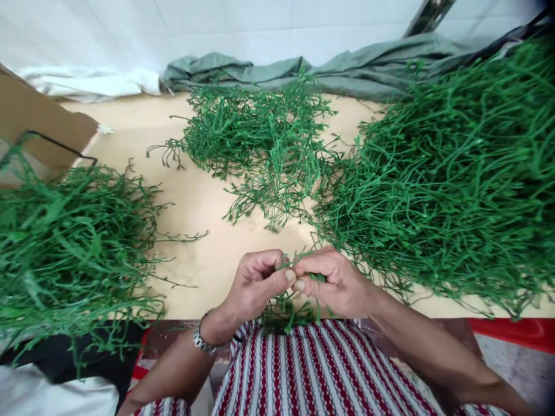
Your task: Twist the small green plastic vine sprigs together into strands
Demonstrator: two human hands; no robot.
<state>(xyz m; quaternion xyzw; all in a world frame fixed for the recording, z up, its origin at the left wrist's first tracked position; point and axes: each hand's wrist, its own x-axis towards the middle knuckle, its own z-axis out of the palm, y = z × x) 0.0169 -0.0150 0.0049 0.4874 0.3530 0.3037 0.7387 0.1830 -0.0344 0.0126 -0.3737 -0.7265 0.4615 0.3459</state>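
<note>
My left hand (255, 283) and my right hand (333, 280) meet at the near edge of a tan table (203, 202), thumbs almost touching. Both are closed in a pinch on one green plastic plant sprig (288, 306) whose thin branches hang down toward my striped lap. A metal watch sits on my left wrist. A big heap of green plastic stems (451, 179) lies just right of my right hand. Another heap (69, 242) spreads at the left, and a smaller pile of branched sprigs (264, 144) lies in the middle, beyond my hands.
A grey-green cloth (347, 66) lies bunched along the white tiled wall at the back. A brown cardboard box (39, 124) stands at the far left. A red edge (515, 332) shows below the table at right. My red-and-white striped garment (321, 370) fills the foreground.
</note>
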